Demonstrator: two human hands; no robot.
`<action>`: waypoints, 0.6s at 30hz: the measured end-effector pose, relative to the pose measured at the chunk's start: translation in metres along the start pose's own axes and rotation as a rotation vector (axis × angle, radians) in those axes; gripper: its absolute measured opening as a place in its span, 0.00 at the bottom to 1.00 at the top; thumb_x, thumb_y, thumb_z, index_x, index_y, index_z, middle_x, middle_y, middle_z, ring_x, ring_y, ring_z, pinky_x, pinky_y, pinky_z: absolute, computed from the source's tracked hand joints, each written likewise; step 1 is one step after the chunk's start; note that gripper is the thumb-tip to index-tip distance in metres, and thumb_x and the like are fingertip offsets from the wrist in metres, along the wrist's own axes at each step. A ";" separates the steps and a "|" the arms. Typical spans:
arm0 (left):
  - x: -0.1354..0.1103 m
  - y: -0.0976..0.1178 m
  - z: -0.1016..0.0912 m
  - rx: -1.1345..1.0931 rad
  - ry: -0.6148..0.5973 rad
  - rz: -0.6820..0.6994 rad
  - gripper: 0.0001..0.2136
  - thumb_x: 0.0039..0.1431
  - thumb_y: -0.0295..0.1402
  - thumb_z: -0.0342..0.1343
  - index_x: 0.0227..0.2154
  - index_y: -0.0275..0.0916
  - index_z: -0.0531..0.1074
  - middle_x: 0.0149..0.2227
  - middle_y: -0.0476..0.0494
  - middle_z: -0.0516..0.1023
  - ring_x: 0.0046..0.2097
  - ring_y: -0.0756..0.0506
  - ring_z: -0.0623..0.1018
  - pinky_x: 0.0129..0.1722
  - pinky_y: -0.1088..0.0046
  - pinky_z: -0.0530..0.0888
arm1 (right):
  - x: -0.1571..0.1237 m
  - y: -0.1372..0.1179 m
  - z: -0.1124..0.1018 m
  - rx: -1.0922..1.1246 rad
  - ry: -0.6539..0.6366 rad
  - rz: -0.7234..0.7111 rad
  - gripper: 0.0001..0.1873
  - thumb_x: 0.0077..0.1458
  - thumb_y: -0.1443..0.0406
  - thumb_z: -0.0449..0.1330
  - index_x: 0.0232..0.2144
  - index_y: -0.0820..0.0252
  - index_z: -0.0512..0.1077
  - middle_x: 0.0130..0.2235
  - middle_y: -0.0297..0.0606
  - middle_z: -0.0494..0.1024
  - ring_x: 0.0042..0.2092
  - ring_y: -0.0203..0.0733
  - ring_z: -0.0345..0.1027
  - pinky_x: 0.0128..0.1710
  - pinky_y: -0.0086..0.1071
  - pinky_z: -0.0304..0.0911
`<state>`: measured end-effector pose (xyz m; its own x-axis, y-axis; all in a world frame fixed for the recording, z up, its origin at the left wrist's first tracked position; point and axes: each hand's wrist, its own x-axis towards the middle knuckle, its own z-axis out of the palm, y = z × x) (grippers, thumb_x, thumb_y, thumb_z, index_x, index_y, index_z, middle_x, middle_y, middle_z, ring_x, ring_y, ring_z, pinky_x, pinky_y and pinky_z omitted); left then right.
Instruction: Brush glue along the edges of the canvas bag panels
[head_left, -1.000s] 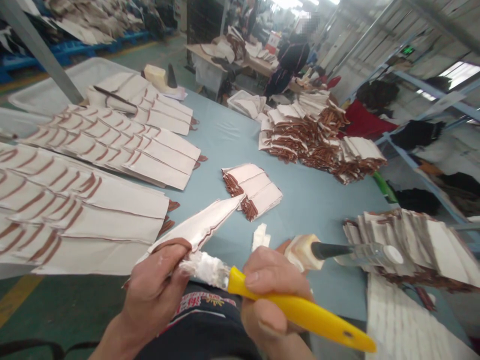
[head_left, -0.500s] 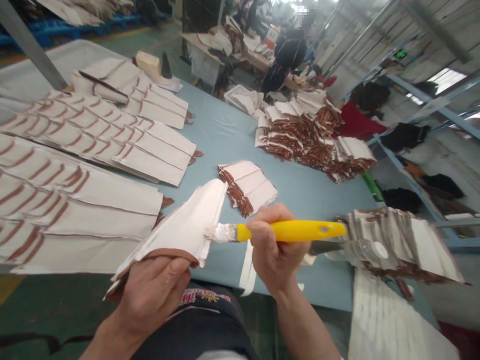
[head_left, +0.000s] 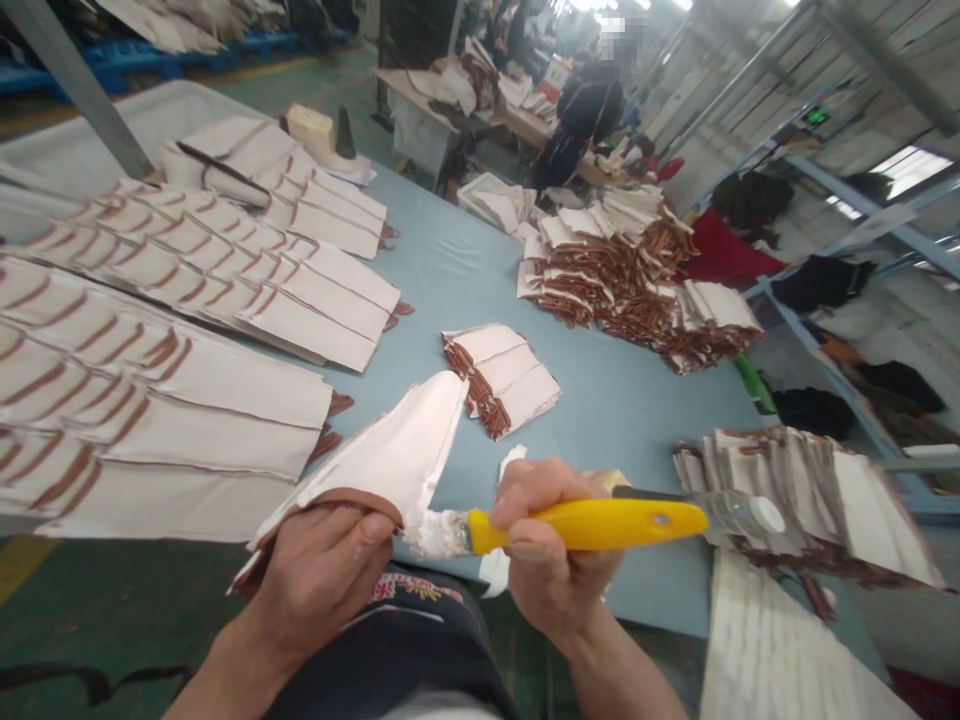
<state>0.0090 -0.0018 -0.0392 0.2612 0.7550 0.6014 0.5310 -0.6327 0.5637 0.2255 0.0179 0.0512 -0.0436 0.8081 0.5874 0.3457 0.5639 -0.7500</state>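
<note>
My left hand point(head_left: 319, 575) is closed on a white, brown-edged piece of material point(head_left: 394, 455) and holds it tilted up above the table's near edge. In my right hand point(head_left: 544, 555) is a yellow-handled brush point(head_left: 592, 523), gripped near its head. The white, paste-coated bristles point(head_left: 439, 535) touch the piece's lower right edge, close to my left fingers. Just behind my right hand lies a glue bottle point(head_left: 720, 510) with a white cap, on its side.
Rows of overlapping white and brown pieces point(head_left: 187, 300) cover the left of the blue table point(head_left: 450, 270). A small stack point(head_left: 502, 375) lies mid-table, with larger piles point(head_left: 630, 270) at the back right and another point(head_left: 810, 490) at right. A person point(head_left: 581, 125) works at a far table.
The brush has slid down along the piece's right edge toward my left hand, and my right hand has dropped lower. A second ago the piece was held more edge-on.
</note>
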 end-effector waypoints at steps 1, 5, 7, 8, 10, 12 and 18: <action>0.004 0.002 0.000 -0.021 0.015 -0.004 0.13 0.67 0.21 0.57 0.38 0.44 0.84 0.27 0.45 0.84 0.30 0.43 0.82 0.36 0.70 0.76 | -0.001 0.006 0.000 0.068 0.050 0.022 0.23 0.77 0.51 0.59 0.29 0.53 0.73 0.21 0.26 0.68 0.21 0.33 0.61 0.20 0.27 0.58; 0.026 0.012 -0.003 -0.075 0.115 -0.097 0.14 0.65 0.18 0.54 0.32 0.42 0.79 0.28 0.48 0.84 0.30 0.47 0.82 0.37 0.75 0.78 | 0.001 0.035 -0.005 0.149 0.329 0.144 0.21 0.75 0.51 0.62 0.31 0.54 0.72 0.22 0.24 0.69 0.20 0.32 0.61 0.19 0.24 0.57; 0.034 0.014 -0.004 -0.075 0.159 -0.178 0.14 0.65 0.19 0.52 0.29 0.43 0.76 0.27 0.50 0.83 0.26 0.49 0.80 0.36 0.77 0.78 | 0.001 0.049 -0.007 0.066 0.345 0.163 0.20 0.77 0.49 0.58 0.38 0.55 0.76 0.23 0.26 0.75 0.20 0.32 0.66 0.21 0.25 0.63; 0.036 0.015 -0.005 -0.077 0.162 -0.218 0.14 0.65 0.20 0.52 0.28 0.43 0.75 0.27 0.51 0.82 0.25 0.49 0.78 0.34 0.78 0.78 | 0.000 0.055 -0.008 0.016 0.289 0.147 0.19 0.78 0.50 0.57 0.44 0.55 0.78 0.24 0.26 0.78 0.21 0.33 0.70 0.24 0.26 0.68; 0.038 0.013 -0.006 -0.081 0.144 -0.292 0.14 0.64 0.23 0.51 0.26 0.43 0.75 0.25 0.52 0.80 0.24 0.49 0.77 0.31 0.78 0.77 | -0.001 0.063 -0.008 -0.117 0.163 0.071 0.15 0.80 0.54 0.55 0.51 0.54 0.79 0.23 0.24 0.80 0.22 0.34 0.74 0.28 0.26 0.73; 0.039 0.010 -0.009 -0.082 0.116 -0.361 0.14 0.64 0.27 0.51 0.24 0.44 0.75 0.24 0.51 0.79 0.25 0.48 0.78 0.29 0.76 0.76 | 0.000 0.068 -0.007 -0.266 0.093 -0.049 0.13 0.80 0.58 0.55 0.52 0.53 0.79 0.30 0.30 0.87 0.30 0.37 0.83 0.36 0.28 0.78; 0.064 0.003 -0.023 -0.304 0.057 -0.521 0.14 0.65 0.36 0.52 0.25 0.43 0.77 0.26 0.46 0.80 0.30 0.44 0.80 0.31 0.73 0.75 | 0.011 0.066 -0.004 -0.404 -0.180 -0.322 0.17 0.80 0.52 0.54 0.51 0.54 0.78 0.38 0.37 0.90 0.34 0.42 0.86 0.34 0.31 0.78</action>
<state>0.0091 0.0410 0.0139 -0.0193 0.9737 0.2269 0.3213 -0.2089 0.9236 0.2512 0.0638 0.0092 -0.3542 0.6420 0.6799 0.6195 0.7057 -0.3437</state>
